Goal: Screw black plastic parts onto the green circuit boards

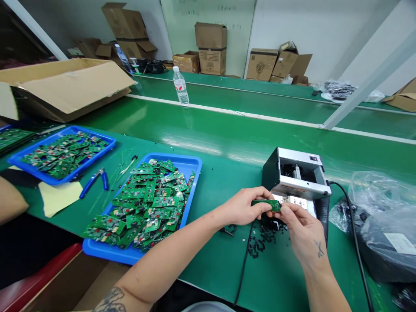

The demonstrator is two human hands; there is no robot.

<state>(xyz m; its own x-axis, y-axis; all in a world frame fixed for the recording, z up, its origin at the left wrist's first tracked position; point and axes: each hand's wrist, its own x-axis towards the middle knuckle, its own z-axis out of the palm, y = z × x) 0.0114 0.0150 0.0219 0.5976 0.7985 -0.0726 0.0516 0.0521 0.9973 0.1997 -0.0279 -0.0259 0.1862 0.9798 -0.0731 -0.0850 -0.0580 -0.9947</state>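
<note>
Between the thumb and fingers of my left hand (248,206) is a small green circuit board (274,205), lying roughly level. The fingertips of my right hand (300,225) pinch at the board's right end; whether a small part is between them is hidden. Just behind both hands stands a silver and black bench machine (299,171) with an opening in its front and a metal plate at its base. Below the hands, small black parts (260,242) lie scattered on the green mat. To the left, a blue tray (194,167) holds a heap of similar boards.
Another blue tray (108,141) of boards, blue-handled cutters (94,182) and yellow paper (60,197) lie at left, near another person's arm (11,199). A black cable (354,234) runs beside a plastic bag (383,212) at right. A water bottle (180,86) stands behind.
</note>
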